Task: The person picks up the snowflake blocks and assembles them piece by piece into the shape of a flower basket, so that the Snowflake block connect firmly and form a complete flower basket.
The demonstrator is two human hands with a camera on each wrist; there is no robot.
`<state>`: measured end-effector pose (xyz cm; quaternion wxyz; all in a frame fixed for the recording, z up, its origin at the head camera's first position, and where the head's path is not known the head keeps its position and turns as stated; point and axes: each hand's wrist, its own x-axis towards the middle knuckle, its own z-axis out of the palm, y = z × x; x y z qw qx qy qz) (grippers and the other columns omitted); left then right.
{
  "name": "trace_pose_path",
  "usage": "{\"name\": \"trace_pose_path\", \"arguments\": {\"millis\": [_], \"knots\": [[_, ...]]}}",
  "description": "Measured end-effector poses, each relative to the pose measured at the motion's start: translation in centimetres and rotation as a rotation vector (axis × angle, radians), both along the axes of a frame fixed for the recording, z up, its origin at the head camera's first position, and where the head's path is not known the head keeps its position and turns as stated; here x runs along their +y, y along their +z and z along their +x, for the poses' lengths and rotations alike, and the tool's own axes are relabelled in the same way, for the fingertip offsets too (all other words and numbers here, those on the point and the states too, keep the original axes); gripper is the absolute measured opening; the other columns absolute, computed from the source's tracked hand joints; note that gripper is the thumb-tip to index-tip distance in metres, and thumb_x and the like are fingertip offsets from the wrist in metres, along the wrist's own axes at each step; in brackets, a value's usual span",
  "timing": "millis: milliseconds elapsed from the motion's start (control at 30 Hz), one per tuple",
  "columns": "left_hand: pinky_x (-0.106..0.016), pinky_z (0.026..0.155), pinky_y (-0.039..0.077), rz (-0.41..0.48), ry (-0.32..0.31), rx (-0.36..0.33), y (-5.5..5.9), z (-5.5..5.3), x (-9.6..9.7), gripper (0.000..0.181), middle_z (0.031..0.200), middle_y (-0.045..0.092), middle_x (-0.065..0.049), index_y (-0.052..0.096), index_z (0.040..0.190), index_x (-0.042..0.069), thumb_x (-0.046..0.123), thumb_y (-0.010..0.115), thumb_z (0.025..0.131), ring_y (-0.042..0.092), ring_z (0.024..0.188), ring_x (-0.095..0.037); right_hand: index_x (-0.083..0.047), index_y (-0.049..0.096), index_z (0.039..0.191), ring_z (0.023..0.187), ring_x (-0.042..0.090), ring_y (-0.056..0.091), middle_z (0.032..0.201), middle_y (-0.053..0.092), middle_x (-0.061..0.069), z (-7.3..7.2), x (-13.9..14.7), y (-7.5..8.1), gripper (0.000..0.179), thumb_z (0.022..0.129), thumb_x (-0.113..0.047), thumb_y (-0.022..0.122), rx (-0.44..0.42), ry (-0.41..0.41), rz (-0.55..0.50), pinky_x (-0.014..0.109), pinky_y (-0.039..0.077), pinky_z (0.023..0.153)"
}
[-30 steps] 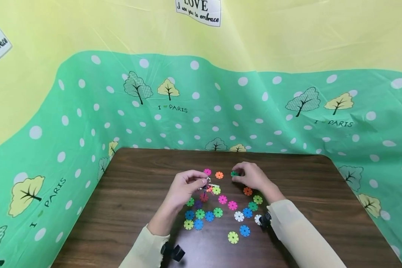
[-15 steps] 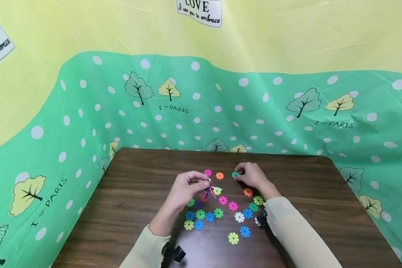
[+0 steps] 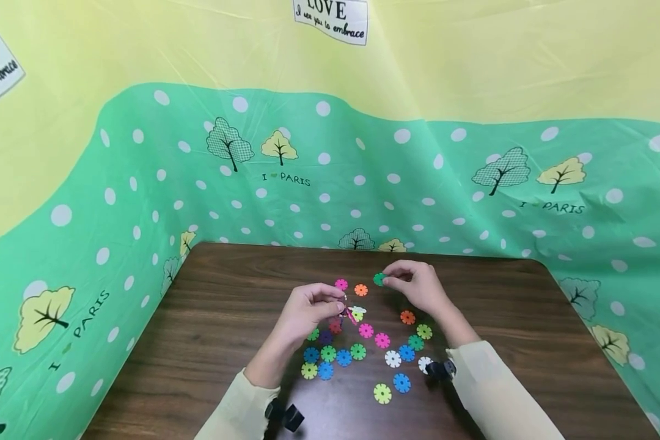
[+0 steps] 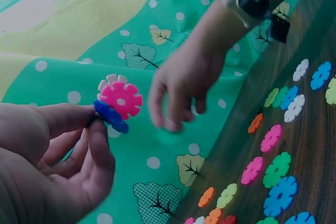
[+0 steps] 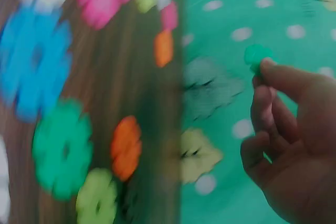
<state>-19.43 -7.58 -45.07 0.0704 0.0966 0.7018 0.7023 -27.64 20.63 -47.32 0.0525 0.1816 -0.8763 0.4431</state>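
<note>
My left hand pinches a small cluster of notched plastic discs, seen best in the left wrist view. A pink disc stands up in it, a blue disc sits at the fingertips, and a white disc shows behind the pink one. Right of it, my right hand holds a green disc by its edge between thumb and forefinger. In the right wrist view that green disc is blurred and partly covered by the thumb.
Many loose discs lie flat on the dark wooden table, among them an orange disc, a white disc and a yellow-green disc. A printed green and yellow cloth hangs behind and beside the table.
My right hand has picked up the green disc from the table and shifted slightly up and left with it. The left hand still holds its cluster, turned a little.
</note>
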Motion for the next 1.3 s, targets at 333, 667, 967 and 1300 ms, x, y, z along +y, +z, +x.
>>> {"name": "trace_pose_path", "arguments": {"millis": [333,667,967,1300], "knots": [[-0.028,0.065,0.059,0.008,0.016,-0.045,-0.5,-0.2,0.0,0.017,0.098,0.077,-0.014,0.077,0.106,-0.001,0.009,0.076,0.092,0.067,0.069,-0.017,-0.011,0.077,0.100,0.070,0.018,0.064,0.090,0.077,0.007,5.6,-2.4,0.4,0.011,0.090,-0.008,0.079,0.038,0.058,-0.316,0.026,0.053,0.059],[-0.028,0.063,0.059,0.018,0.029,-0.048,-0.5,-0.2,0.4,0.017,0.097,0.078,-0.015,0.077,0.105,-0.001,0.010,0.077,0.092,0.068,0.068,-0.016,-0.010,0.077,0.096,0.071,0.025,0.065,0.090,0.076,0.009,7.0,-3.8,0.2,0.011,0.089,-0.001,0.078,0.106,0.184,-0.363,0.028,0.056,0.061],[-0.027,0.061,0.058,0.015,0.038,-0.040,-0.3,-0.1,0.5,0.016,0.095,0.078,-0.014,0.077,0.105,-0.003,0.008,0.076,0.092,0.067,0.066,-0.014,-0.010,0.076,0.093,0.064,0.015,0.056,0.088,0.073,0.015,7.1,-4.9,0.3,0.013,0.088,0.003,0.077,0.145,0.214,-0.376,0.024,0.048,0.052],[-0.026,0.060,0.057,0.008,0.075,-0.027,-0.5,-0.1,0.8,0.015,0.091,0.077,-0.014,0.078,0.100,-0.005,0.005,0.078,0.090,0.065,0.064,-0.014,-0.005,0.076,0.091,0.065,0.016,0.056,0.088,0.073,0.013,6.6,-4.9,-1.1,0.011,0.088,0.005,0.075,0.142,0.238,-0.371,0.024,0.047,0.052]]}}
